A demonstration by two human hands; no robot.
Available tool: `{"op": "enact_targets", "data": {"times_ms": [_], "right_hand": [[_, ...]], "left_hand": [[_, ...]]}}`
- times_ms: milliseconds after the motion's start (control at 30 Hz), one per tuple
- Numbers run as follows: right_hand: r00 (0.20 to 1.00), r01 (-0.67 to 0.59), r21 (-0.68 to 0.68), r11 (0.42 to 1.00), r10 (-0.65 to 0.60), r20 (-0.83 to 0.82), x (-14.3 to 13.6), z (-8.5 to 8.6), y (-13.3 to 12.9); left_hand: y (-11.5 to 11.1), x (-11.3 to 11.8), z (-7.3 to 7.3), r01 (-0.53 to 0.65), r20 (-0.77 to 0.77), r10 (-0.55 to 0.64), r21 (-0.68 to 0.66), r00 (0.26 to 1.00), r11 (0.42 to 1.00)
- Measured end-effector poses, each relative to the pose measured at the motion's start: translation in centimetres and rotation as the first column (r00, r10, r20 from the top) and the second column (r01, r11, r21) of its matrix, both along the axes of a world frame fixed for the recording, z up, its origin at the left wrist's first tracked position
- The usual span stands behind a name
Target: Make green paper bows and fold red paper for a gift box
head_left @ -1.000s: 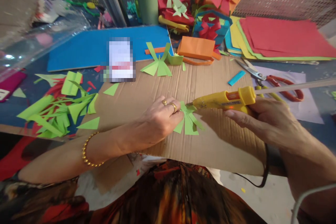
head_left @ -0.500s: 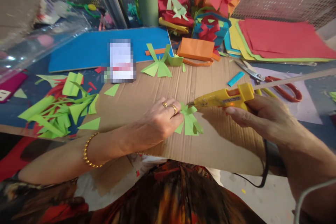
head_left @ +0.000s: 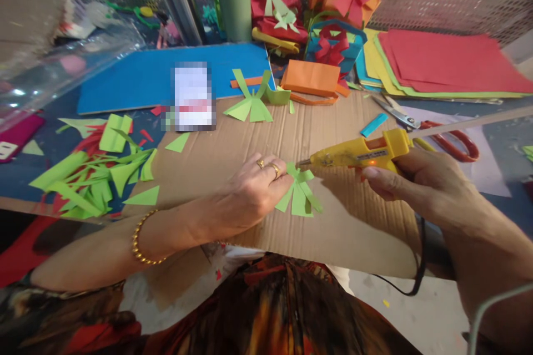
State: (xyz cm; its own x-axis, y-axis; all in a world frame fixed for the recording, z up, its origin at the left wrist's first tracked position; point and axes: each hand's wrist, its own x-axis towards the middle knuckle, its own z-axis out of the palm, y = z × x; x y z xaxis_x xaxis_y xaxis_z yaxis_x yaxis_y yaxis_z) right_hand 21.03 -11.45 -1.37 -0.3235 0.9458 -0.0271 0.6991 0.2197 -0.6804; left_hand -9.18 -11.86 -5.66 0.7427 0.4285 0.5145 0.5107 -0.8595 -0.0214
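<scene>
My left hand rests on the cardboard sheet, its fingers closed on the edge of a light green paper bow. The bow's cut strips fan out toward me; the pinched part is hidden by the fingers. My right hand grips a yellow hot glue gun by its handle, thumb along the side. A small orange light glows on the gun. Its metal nozzle points left, just above and right of the bow's upper part. A second green paper bow lies farther back on the cardboard.
Green paper scraps are heaped at left. Scissors lie behind the glue gun, near a blue paper strip. An orange paper bag, finished-looking paper bags and stacked coloured sheets stand at the back.
The glue gun has shifted slightly right and up, its nozzle drawing back from the bow. My left hand stays almost still on the green bow.
</scene>
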Motion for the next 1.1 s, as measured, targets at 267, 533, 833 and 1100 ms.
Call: {"op": "enact_targets", "data": {"times_ms": [267, 533, 833, 1100], "right_hand": [[0.996, 0.057, -0.043, 0.997, -0.053, 0.076, -0.1, 0.1, 0.1], [0.997, 0.059, -0.067, 0.996, -0.055, 0.052, -0.3, 0.4, 0.1], [0.998, 0.031, -0.017, 0.999, -0.030, 0.046, -0.6, 0.3, 0.2], [0.998, -0.009, 0.086, 0.996, 0.003, 0.067, 0.4, -1.0, 0.0]], "left_hand": [[-0.1, 0.1, 0.2, -0.002, -0.031, 0.003, 0.013, 1.000, 1.000], [0.0, 0.1, 0.3, 0.010, -0.026, -0.010, -0.002, 1.000, 1.000], [0.0, 0.1, 0.2, -0.008, -0.039, 0.008, 0.005, 0.999, 1.000], [0.0, 0.1, 0.2, -0.010, -0.052, 0.011, 0.009, 0.999, 1.000]]}}
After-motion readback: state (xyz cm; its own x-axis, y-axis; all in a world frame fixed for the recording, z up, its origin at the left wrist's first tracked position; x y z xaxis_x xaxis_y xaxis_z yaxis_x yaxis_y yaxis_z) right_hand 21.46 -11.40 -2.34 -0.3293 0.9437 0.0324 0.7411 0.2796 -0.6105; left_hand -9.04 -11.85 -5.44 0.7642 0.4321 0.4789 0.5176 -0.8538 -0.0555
